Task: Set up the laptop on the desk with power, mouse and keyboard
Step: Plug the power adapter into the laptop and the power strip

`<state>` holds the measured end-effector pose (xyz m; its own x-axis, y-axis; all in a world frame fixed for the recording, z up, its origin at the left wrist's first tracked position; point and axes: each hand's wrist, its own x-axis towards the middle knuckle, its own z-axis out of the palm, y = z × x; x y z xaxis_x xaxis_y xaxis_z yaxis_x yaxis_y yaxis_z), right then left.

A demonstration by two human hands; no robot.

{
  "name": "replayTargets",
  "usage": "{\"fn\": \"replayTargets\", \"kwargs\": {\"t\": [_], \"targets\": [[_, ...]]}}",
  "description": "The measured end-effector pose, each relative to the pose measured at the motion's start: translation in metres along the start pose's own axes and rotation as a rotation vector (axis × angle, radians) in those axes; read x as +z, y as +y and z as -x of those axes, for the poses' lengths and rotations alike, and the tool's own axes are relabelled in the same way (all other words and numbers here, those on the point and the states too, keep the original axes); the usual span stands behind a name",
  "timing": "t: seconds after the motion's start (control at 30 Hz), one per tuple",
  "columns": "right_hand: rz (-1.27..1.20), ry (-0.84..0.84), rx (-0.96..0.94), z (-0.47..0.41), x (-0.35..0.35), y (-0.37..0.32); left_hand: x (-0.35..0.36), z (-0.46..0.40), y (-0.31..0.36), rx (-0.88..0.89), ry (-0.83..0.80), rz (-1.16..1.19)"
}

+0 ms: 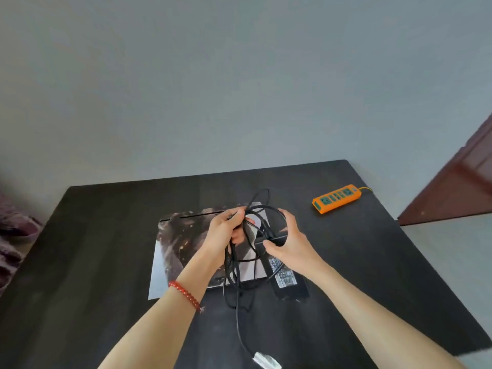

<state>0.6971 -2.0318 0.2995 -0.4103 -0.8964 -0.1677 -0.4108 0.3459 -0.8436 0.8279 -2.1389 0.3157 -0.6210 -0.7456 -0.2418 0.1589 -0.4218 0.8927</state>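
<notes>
Left hand [226, 230] clenched around cable [241, 265], right hand [286, 242] pinching adapter [282, 275].

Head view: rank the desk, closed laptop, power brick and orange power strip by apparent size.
1. desk
2. laptop
3. and 4. unsure: power brick, held up nearer the camera by the right hand, and orange power strip, lying farther back, look alike.

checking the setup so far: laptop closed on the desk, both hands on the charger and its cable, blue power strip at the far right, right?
One slip: the power strip is orange, not blue, as the head view shows. The rest holds.
</notes>
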Motion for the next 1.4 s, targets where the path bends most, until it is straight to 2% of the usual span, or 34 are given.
{"fn": "replayTargets", "kwargs": {"t": [0.13,0.43,0.63,0.87,1.07,1.2,1.3,1.4], "targets": [[0.077,-0.029,0.149,-0.023,0.004,0.027,-0.011,-0.026,-0.027,-0.081,0.013,-0.073],[0.178,-0.128,0.301,-0.035,0.010,0.094,-0.051,-0.056,-0.061,-0.233,-0.017,-0.527],[0.196,-0.116,0.412,-0.050,-0.031,0.135,-0.070,-0.082,-0.063,-0.207,0.024,-0.750],[0.207,-0.091,0.452,-0.059,-0.048,0.171,-0.044,-0.088,-0.081,-0.094,-0.113,-1.127],[0.235,-0.087,0.478,-0.060,-0.065,0.183,-0.043,-0.089,-0.082,-0.118,-0.140,-1.127],[0.250,-0.082,0.486,-0.062,-0.067,0.185,-0.042,-0.092,-0.079,-0.317,-0.198,-0.956],[0.251,-0.017,0.498,-0.062,-0.064,0.186,-0.040,-0.093,-0.072,-0.385,-0.270,-0.958],[0.251,0.056,0.494,-0.061,-0.056,0.186,-0.041,-0.091,-0.070,-0.452,-0.276,-0.873]]}}
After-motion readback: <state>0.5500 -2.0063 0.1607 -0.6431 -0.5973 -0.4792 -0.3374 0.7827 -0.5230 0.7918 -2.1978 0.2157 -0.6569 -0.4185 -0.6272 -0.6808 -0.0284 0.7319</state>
